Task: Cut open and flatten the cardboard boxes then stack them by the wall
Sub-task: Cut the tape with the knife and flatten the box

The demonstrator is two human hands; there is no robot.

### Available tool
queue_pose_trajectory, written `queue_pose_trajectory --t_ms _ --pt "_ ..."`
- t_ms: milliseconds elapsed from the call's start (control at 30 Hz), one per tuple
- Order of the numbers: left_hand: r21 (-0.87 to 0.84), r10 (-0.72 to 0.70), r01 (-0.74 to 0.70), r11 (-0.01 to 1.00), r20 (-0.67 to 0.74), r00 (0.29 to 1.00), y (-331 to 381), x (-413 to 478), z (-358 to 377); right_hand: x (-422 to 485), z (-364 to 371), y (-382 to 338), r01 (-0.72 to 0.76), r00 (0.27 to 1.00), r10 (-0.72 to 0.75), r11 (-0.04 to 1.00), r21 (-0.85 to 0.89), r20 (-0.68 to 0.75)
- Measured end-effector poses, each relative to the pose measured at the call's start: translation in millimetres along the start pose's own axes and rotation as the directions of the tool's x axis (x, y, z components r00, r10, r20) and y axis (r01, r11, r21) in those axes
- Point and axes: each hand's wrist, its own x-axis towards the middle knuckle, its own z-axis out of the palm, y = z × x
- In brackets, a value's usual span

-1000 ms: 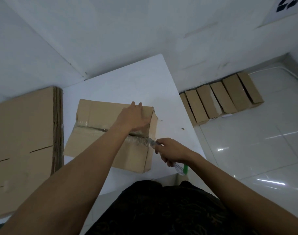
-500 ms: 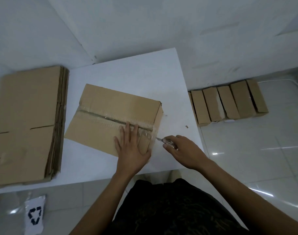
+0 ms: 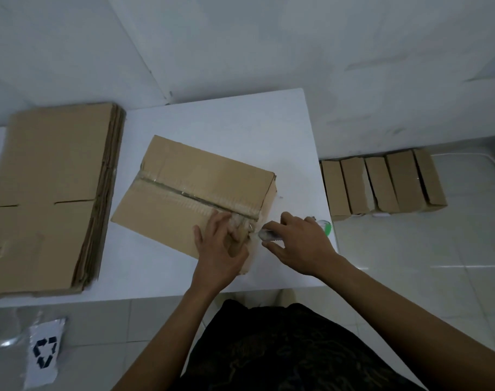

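Pressure comes from the left hand (image 3: 218,249), fingers stretched and slightly spread, palm down on the near right corner of the cardboard box (image 3: 201,179). It grips nothing and simply pins the flap beside the taped seam (image 3: 195,197). A second ago this hand lay across the far flap; it has since dropped to the near side and settled at the seam's end. The right hand (image 3: 300,244) is curled round a utility knife (image 3: 266,235), green butt showing behind the knuckles, and has closed in from the table edge, so the knife's front end now meets the box at the seam's right-hand end; the blade itself is too small to make out. The box, which looked tipped towards the camera earlier, lies flat on the white table (image 3: 240,119), still sealed, tape unbroken along its length. The cut appears to be just starting — a pull along the seam would free the flaps for flattening. To the left on the table sits a stack of flattened cardboard (image 3: 51,179), close to the wall (image 3: 269,38). On the floor to the right a row of boxes (image 3: 381,184) lines the wall's foot, and a bag with a recycling symbol (image 3: 44,354) lies at lower left.
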Motion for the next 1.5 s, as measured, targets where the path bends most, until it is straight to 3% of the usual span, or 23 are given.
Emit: queue_pose_trajectory --t_ms 200,333,500,600,667,733,800,867,967,1033,1167,1267,1367,1500 --pt "0.045 0.027 -0.027 0.999 0.001 1.0 -1 -3 3 10 -7 -10 0.006 1.0 -0.008 0.986 -0.168 -0.011" --pt "0.132 0.037 -0.041 0.99 0.032 0.999 -4 -2 4 13 -15 -9 -0.035 0.999 0.035 0.986 -0.161 -0.006" --pt "0.198 0.044 -0.051 0.979 0.039 0.998 -3 -4 6 31 -55 43 -0.267 0.963 0.258 0.951 -0.156 -0.078" --pt "0.194 0.014 -0.024 0.981 0.052 0.999 0 0 7 30 -62 66 -0.251 0.968 0.242 0.951 -0.18 -0.072" --pt "0.185 -0.011 -0.001 0.983 0.067 0.998 5 3 7 23 -54 58 -0.275 0.961 0.275 0.959 -0.066 -0.019" --pt "0.152 -0.013 0.0 0.988 0.085 0.996 9 5 4 13 -40 38 -0.327 0.944 0.315 0.932 0.154 0.099" --pt "0.096 0.008 -0.017 0.995 0.087 0.996 9 11 -5 4 -25 15 -0.411 0.908 0.324 0.813 0.412 0.266" --pt "0.068 0.048 -0.052 0.996 0.052 0.998 1 26 -23 -5 -13 -6 -0.497 0.866 0.316 0.611 0.616 0.387" --pt "0.168 0.055 -0.062 0.984 0.048 0.997 -21 63 -61 -17 -1 -33 -0.593 0.803 0.314 0.339 0.73 0.507" --pt "0.311 0.025 -0.081 0.947 0.178 0.984 -37 94 -88 -23 5 -51 -0.633 0.766 0.3 0.2 0.748 0.569" --pt "0.589 -0.053 -0.281 0.757 0.485 0.873 -56 159 -130 -34 17 -86 -0.67 0.695 0.274 -0.089 0.737 0.665" --pt "0.659 -0.09 -0.333 0.675 0.521 0.849 -64 200 -146 -34 23 -108 -0.62 0.694 0.263 -0.255 0.742 0.67" --pt "0.676 -0.108 -0.317 0.665 0.508 0.855 -73 217 -148 -26 29 -117 -0.494 0.671 0.396 -0.392 0.776 0.627" --pt "0.761 -0.199 -0.162 0.628 0.358 0.912 -80 208 -159 -6 24 -116 -0.161 0.614 0.613 -0.519 0.839 0.497"
